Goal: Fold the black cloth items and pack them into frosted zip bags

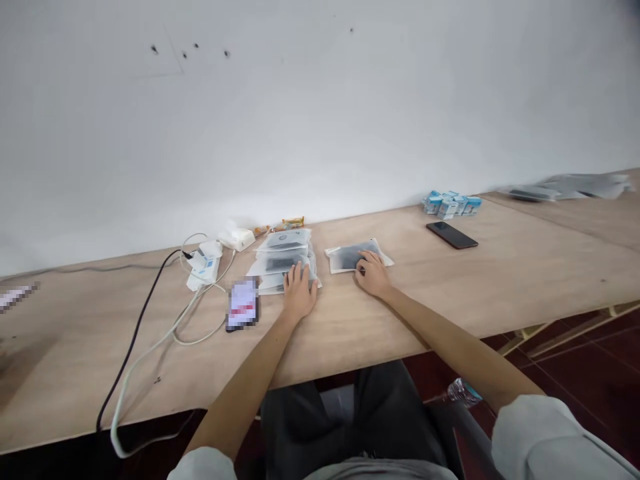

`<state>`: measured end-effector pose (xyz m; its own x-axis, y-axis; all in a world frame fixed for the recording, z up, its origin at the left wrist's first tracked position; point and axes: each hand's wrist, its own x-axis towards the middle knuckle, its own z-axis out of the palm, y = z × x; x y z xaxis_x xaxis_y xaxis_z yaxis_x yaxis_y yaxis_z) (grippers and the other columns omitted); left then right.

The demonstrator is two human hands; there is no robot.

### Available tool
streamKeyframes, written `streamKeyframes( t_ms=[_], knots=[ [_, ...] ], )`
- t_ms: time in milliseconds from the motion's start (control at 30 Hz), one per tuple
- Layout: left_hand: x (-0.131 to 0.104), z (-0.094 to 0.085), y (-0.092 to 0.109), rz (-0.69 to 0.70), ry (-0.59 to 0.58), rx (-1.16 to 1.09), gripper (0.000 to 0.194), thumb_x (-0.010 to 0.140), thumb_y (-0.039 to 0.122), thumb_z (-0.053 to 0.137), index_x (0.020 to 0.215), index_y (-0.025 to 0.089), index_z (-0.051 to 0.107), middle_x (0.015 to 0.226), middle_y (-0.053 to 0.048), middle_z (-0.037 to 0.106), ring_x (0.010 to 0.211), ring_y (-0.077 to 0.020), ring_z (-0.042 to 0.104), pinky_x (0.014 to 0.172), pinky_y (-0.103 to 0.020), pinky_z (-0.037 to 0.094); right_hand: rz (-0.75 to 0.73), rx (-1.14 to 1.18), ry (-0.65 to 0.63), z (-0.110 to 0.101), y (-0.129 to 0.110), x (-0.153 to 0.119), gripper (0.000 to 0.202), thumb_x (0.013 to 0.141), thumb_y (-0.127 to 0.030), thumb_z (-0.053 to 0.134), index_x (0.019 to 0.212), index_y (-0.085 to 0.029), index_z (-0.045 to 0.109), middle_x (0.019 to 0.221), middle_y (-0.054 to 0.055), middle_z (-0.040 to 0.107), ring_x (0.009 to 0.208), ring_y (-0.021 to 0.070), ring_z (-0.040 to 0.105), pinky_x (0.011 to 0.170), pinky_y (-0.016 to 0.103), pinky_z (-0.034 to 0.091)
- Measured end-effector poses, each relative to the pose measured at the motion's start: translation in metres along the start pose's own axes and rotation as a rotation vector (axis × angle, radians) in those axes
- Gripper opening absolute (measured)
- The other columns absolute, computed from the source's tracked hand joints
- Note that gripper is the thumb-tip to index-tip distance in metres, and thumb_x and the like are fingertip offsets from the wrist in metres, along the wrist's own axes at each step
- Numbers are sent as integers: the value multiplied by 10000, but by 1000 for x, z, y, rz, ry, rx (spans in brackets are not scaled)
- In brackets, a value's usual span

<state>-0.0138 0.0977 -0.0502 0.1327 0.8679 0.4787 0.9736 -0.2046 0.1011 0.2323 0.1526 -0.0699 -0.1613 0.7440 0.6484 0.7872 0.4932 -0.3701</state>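
Note:
My left hand (299, 293) lies with its fingers stretched out on the near end of a pile of frosted plastic pouches (286, 250) with dark flat contents. To its right, a single frosted plastic pouch (343, 257) with a dark flat item inside lies on the table. My right hand (373, 272) rests at the right part of this pouch, its fingers curled in and the thumb near the pouch's lower edge. What exactly the dark items are cannot be made out.
Left of the pile are a lit phone (243, 303), white and black cables (145, 307), a torn white package (205, 265) and a white tissue pack (237, 238). Small blue-white boxes (447, 205), a dark phone (453, 235) and more pouches (570, 187) lie to the right. A wall (320, 120) borders the table.

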Motion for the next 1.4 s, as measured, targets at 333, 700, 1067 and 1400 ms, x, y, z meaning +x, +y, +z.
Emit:
streamKeyframes(
  t_ms=[333, 700, 1067, 1400],
  knots=[
    [-24, -24, 46, 380, 61, 63, 379, 952, 226, 383, 1292, 188, 546, 1451, -113, 470, 1350, -270, 392, 1114, -451, 305, -202, 3, -73, -33, -40, -35, 156, 829, -180, 521, 783, -216, 666, 1334, 116, 588, 1294, 294, 463, 1072, 522, 349],
    [-23, -36, 52, 340, 159, -42, 314, 925, 128, 423, 1074, 238, 677, 1325, -48, 590, 1225, -239, 493, 1024, -416, 397, -230, -73, -9, -76, -30, -57, 166, 888, -240, 518, 975, -205, 655, 1363, 144, 544, 1291, 279, 473, 1086, 470, 355],
    [-13, -43, 56, 207, 265, -233, 286, 974, 206, 407, 961, 225, 693, 1214, -62, 626, 1116, -213, 530, 994, -380, 413, 28, 94, 172, -104, 6, -49, 196, 873, -357, 562, 865, -220, 702, 1298, 130, 600, 1194, 304, 559, 1060, 493, 405],
    [-7, -38, 50, 194, 357, -307, 214, 940, 206, 488, 911, 209, 700, 1155, -81, 637, 1089, -230, 539, 974, -408, 439, 34, 238, 180, -108, 20, -42, 161, 838, -346, 629, 784, -230, 727, 1243, 94, 656, 1143, 306, 601, 1012, 515, 456]
  ],
)
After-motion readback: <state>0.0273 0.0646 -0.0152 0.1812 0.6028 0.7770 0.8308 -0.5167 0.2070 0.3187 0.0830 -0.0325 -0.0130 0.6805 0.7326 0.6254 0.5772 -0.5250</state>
